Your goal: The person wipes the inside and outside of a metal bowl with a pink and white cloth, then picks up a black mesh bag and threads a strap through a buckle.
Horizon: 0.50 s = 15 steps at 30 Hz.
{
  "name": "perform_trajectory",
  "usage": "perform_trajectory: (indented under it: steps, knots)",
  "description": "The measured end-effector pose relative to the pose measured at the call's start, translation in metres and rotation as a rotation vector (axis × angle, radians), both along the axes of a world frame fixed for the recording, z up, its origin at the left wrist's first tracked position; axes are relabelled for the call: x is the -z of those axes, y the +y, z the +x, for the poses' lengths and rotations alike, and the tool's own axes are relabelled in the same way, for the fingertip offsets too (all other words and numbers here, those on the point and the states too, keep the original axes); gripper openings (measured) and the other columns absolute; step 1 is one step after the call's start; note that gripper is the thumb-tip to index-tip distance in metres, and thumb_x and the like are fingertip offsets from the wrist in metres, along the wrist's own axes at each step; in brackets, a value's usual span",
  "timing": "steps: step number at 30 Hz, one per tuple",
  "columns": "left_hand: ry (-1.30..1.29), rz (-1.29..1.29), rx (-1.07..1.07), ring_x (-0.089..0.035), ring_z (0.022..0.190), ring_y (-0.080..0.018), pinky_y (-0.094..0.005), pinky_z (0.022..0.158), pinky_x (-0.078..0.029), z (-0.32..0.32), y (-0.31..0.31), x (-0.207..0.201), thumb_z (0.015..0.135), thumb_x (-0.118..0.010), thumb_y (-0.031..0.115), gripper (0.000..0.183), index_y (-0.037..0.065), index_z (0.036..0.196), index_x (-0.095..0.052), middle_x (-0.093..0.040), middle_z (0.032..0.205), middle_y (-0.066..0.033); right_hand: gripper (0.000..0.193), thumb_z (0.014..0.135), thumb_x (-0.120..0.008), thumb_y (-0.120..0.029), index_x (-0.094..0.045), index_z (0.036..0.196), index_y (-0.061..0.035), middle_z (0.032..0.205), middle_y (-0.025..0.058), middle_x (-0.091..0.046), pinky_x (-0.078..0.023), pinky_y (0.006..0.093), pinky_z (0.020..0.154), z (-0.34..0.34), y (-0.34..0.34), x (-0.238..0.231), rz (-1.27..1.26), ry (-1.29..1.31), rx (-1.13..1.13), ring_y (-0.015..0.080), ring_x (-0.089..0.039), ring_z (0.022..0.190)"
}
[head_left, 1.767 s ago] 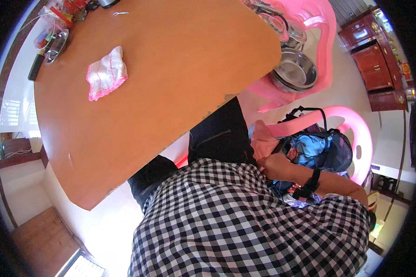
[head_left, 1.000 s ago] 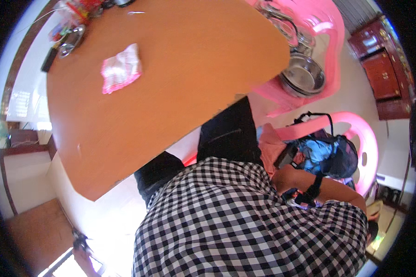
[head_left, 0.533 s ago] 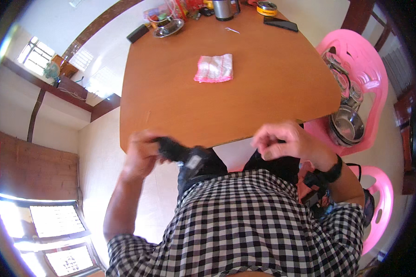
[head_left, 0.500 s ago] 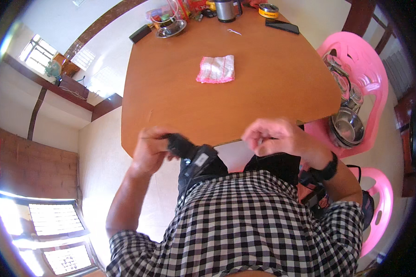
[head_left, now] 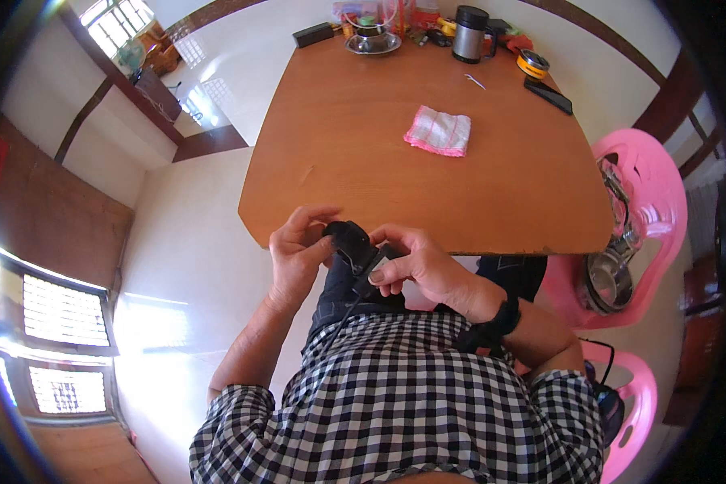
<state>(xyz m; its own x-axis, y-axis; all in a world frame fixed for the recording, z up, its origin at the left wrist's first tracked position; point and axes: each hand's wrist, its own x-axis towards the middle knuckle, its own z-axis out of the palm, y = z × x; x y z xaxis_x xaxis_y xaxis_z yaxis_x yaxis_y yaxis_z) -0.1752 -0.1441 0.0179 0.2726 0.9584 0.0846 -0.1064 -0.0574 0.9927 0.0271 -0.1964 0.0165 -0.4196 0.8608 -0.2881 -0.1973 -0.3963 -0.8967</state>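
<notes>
In front of my lap, at the table's near edge, both hands are on a black strap (head_left: 348, 237) with a small black box on it and a thin cable running down. My left hand (head_left: 295, 253) pinches the curved strap end between thumb and fingers. Thumb and fingers of my right hand (head_left: 424, 264) close on the box (head_left: 372, 272), which carries a pale label. A similar black band (head_left: 505, 316) is around my right wrist. Beyond my hands, a folded white and pink cloth (head_left: 438, 131) lies on the brown table (head_left: 339, 173).
Along the far edge stand a metal dish (head_left: 373, 44), a steel mug (head_left: 469, 36) and a round yellow tin (head_left: 532, 63), with a black flat case (head_left: 548, 96) beside it. A pink chair (head_left: 661, 210) at the right holds metal pots (head_left: 609, 280).
My right hand has come left and taken hold of the box on the strap. My left hand still grips the strap. The view has shifted, so the table appears lower and farther right.
</notes>
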Motion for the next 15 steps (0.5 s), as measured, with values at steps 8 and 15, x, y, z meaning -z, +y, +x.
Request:
perform_trajectory:
  steps: [8, 15]
  knots:
    - [0.073, -0.059, -0.237, -0.048, 0.051, -0.0047, -0.0197, 0.045, -0.036, -0.017, -0.020, 0.002, 0.084, -0.062, -0.001, 0.011, -0.003, 0.093, -0.067, -0.062, 0.073, -0.0041, 0.040, 0.077, -0.074, -0.015, -0.059, 0.112, -0.0020, 0.078, 0.0029, -0.062, -0.043, 0.0215, 0.055, -0.002, -0.007, 0.008, -0.035, 0.006, 0.231, 0.0104, -0.058, 0.060]
    - [0.205, -0.271, 0.288, -0.051, 0.054, -0.0050, -0.0188, 0.046, -0.035, -0.007, -0.015, 0.000, 0.089, -0.056, 0.003, 0.033, 0.001, 0.121, -0.061, -0.060, 0.069, -0.0027, 0.039, 0.076, -0.074, -0.015, -0.059, 0.111, -0.0028, 0.077, 0.0007, -0.060, -0.040, 0.0210, 0.054, -0.005, -0.007, 0.007, 0.012, -0.020, 0.232, 0.0084, -0.056, 0.061]
